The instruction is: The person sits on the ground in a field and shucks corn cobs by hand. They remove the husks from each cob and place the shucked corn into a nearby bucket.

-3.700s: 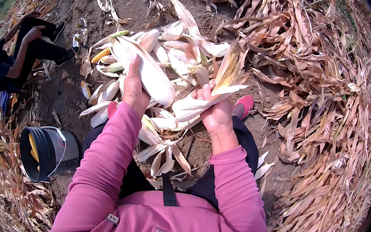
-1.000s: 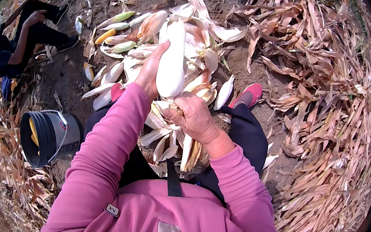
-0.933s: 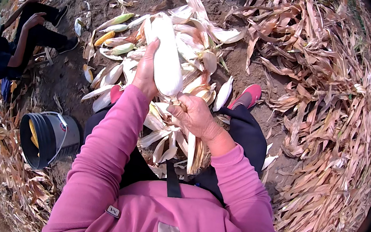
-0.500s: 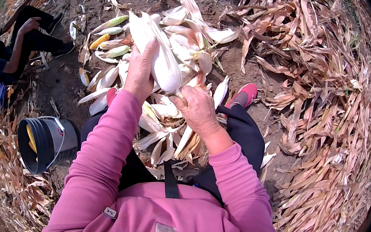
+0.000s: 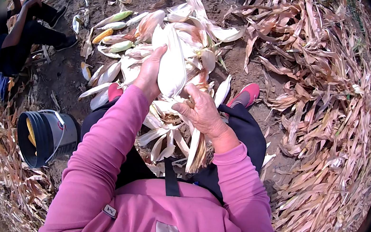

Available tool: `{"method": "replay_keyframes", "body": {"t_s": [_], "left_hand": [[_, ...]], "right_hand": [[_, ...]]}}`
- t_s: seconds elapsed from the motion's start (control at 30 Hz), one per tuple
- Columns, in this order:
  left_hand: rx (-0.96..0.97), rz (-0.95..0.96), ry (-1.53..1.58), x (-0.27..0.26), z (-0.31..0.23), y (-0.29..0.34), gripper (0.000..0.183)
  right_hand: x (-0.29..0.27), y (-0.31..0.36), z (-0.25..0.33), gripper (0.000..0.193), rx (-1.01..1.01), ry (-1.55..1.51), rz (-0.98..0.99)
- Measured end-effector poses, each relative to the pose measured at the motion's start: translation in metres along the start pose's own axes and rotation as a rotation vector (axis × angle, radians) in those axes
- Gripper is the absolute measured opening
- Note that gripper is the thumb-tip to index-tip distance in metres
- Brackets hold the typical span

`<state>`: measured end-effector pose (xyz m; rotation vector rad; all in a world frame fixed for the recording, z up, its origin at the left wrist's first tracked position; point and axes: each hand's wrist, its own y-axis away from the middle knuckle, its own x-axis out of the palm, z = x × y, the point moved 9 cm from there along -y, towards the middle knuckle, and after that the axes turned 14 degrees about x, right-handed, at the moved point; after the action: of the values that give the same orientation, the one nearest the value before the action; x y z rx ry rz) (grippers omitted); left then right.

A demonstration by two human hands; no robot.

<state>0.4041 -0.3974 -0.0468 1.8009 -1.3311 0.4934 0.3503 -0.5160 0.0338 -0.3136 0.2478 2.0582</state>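
A pale, husk-covered ear of corn (image 5: pixel 173 68) lies slanted in my left hand (image 5: pixel 150 72), whose thumb runs along its side. At the ear's lower end is my right hand (image 5: pixel 205 114). Its thumb and forefinger stand apart, the other fingers curl out of sight, and dry corn husk (image 5: pixel 194 146) hangs below it, seemingly in its grip. Under and around both hands spreads a heap of pale husks and unhusked ears (image 5: pixel 194 14). To its left, a partly bared yellow ear (image 5: pixel 103 36) lies beside a greenish ear (image 5: pixel 119 47).
At the left, a dark bucket (image 5: pixel 61 131) with a wire handle lies on its side, yellow ears inside. Another person (image 5: pixel 12 37) sits at the far left. Dry corn stalks (image 5: pixel 320 112) cover the right side. My pink shoe (image 5: pixel 251 92) rests on bare soil.
The ear has shifted slightly right and toward me with my left hand, and tipped more upright. My right hand's thumb and forefinger have spread off its end. The hanging husk has moved right.
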Motion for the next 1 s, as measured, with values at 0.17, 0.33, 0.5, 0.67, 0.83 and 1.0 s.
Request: {"method": "replay_keyframes", "body": {"t_s": [0.17,0.33,0.5,0.67,0.83,1.0], "left_hand": [[-0.186,0.088,0.091,0.026,0.017,0.017,0.035],[-0.103,0.101,0.007,0.033,0.006,0.019,0.041],[0.195,0.128,-0.136,0.033,-0.03,0.019,0.05],[0.211,0.22,-0.281,0.037,-0.021,0.028,0.055],[0.197,0.291,-0.308,0.044,-0.016,0.029,0.06],[0.167,0.217,-0.272,0.04,0.003,0.029,0.057]], "right_hand": [[-0.001,0.009,0.002,0.036,0.011,-0.077,0.052],[-0.001,0.007,-0.003,0.046,0.105,-0.186,0.153],[-0.006,-0.002,-0.032,0.079,0.348,-0.732,0.293],[0.015,-0.005,-0.025,0.076,0.43,-0.844,0.217],[-0.006,-0.015,-0.037,0.064,0.324,-0.851,-0.09],[-0.02,-0.017,-0.072,0.05,0.414,-0.526,-0.333]]}}
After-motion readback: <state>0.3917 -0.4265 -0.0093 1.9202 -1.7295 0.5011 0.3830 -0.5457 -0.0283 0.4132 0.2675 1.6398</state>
